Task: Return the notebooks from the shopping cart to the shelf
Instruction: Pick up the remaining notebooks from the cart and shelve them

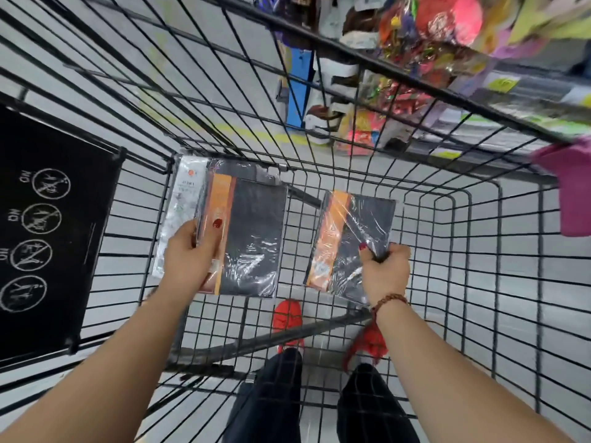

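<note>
Inside the black wire cart (540, 282), my left hand (188, 255) clasps a white diary (180, 212) and a black-orange wrapped notebook (256, 238); my right hand (387, 268) pinches a twin notebook (358, 225).

Black-orange notebooks (361, 225), perhaps floral white diary (183, 199)

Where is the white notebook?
On the left of the head view, the left hand grips the white notebook behind a dark notebook, near the black sign.

Centre left: left hand (188, 254) grips a stack, a dark orange-banded notebook (252, 231) over a white notebook (182, 193), possibly more between. Centre: right hand (385, 270) pinches a second dark notebook (355, 231) by its lower corner, above the wire cart (415, 79) floor. Shelf (527, 87) upper right, blurred.
</note>
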Demonstrator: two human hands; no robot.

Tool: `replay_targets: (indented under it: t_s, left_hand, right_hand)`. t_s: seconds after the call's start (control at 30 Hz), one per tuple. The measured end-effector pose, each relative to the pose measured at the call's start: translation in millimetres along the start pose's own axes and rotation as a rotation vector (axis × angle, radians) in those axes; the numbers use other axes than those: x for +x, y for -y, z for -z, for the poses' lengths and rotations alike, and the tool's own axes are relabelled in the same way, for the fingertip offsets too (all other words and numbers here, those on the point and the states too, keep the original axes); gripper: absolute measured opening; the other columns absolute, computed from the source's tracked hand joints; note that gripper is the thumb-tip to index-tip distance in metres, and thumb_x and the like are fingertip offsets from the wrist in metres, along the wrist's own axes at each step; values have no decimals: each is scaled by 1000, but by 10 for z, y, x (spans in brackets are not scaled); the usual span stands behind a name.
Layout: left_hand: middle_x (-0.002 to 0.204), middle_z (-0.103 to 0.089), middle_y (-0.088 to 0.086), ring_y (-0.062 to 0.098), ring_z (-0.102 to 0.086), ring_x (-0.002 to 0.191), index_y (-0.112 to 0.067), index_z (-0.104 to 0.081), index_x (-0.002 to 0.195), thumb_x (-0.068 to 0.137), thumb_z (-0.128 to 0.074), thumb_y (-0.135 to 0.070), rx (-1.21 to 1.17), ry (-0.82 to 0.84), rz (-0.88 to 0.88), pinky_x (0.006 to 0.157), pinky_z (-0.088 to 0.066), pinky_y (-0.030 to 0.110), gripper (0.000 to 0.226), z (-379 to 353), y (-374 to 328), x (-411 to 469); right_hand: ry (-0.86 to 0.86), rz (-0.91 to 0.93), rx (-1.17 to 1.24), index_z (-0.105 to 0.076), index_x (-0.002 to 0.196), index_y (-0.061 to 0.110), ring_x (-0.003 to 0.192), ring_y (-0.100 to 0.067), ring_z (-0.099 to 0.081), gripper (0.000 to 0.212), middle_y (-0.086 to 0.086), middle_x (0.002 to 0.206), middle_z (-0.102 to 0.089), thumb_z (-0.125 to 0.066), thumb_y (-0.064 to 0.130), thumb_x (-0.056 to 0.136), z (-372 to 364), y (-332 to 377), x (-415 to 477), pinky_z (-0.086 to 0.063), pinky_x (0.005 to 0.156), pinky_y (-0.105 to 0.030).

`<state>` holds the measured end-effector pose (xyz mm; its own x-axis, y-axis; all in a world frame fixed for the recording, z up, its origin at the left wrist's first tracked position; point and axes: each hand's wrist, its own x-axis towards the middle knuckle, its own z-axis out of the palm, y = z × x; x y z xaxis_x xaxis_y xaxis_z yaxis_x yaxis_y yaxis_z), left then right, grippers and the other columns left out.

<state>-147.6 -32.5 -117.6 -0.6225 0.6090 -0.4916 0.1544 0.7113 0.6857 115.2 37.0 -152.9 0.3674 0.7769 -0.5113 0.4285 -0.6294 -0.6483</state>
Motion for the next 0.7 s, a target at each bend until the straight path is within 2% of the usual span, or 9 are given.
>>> replay_targets:
  t_s: [0.1,0.2,0.27,0.3,0.4,0.5,0.57,0.63,0.7]
  left_hand:
    - [78,-66,12,23,-59,65,-12,-60,91,91,-54,-39,-5,39,9,50,-47,24,28,39,-77,-187]
    - [76,-62,4,19,-58,61,-15,-57,96,92,-53,-33,-4,69,32,32,-41,15,18,87,-208,-417]
    - [79,-63,4,20,-60,61,-19,-56,91,92,-54,-35,-46,90,48,33,-42,15,16,133,-328,-582]
    - [81,-64,5,21,-61,63,-20,-56,90,91,-55,-38,-59,97,43,35,-44,18,17,158,-381,-658]
    - [88,-65,9,18,-57,60,-15,-56,96,90,-55,-40,-97,120,49,41,-43,21,26,238,-619,-894]
    - [86,-63,5,14,-55,65,-11,-54,106,92,-53,-39,-139,134,-17,51,-43,23,32,279,-879,-1175]
    - [87,-63,-1,16,-58,71,-20,-50,113,92,-54,-38,-184,153,-43,56,-48,26,28,307,-1012,-1376]
    - [105,-66,4,27,-65,91,-34,-48,118,87,-59,-41,-250,167,-76,73,-57,44,34,314,-1128,-1558]
    - [120,-63,4,31,-62,107,-44,-47,118,80,-62,-45,-277,192,-128,87,-52,54,41,290,-1246,-1778]
  right_hand:
    - [-4,31,62,-40,97,16,62,-8,-51,22,6,72,-53,-59,8,89,150,56,-141,-39,62,-25]
    - [49,75,79,-44,93,19,56,-15,-48,19,3,68,-53,-58,6,88,426,148,-302,-40,53,-25]
    - [82,83,149,-47,91,21,58,-18,-49,19,-3,72,-57,-58,5,89,662,231,-446,-41,50,-27]
    - [90,87,202,-49,90,22,61,-19,-51,20,-5,75,-59,-59,4,88,789,275,-531,-43,51,-27]
    - [42,118,327,-53,94,18,67,-14,-56,19,-5,81,-62,-60,1,88,1191,442,-815,-48,56,-16]
    - [5,121,451,-56,88,23,66,-14,-56,21,-9,81,-62,-61,3,87,1613,537,-1082,-48,63,-28]
    - [-28,131,502,-57,87,24,72,-18,-57,20,-11,85,-63,-63,5,86,1899,578,-1229,-48,69,-34]
    - [-55,137,587,-58,89,20,75,-22,-58,16,-14,86,-64,-64,6,86,2202,607,-1344,-48,73,-37]
    - [-100,153,635,-58,89,17,72,-21,-58,13,-11,83,-63,-64,6,86,2501,592,-1426,-48,71,-35]
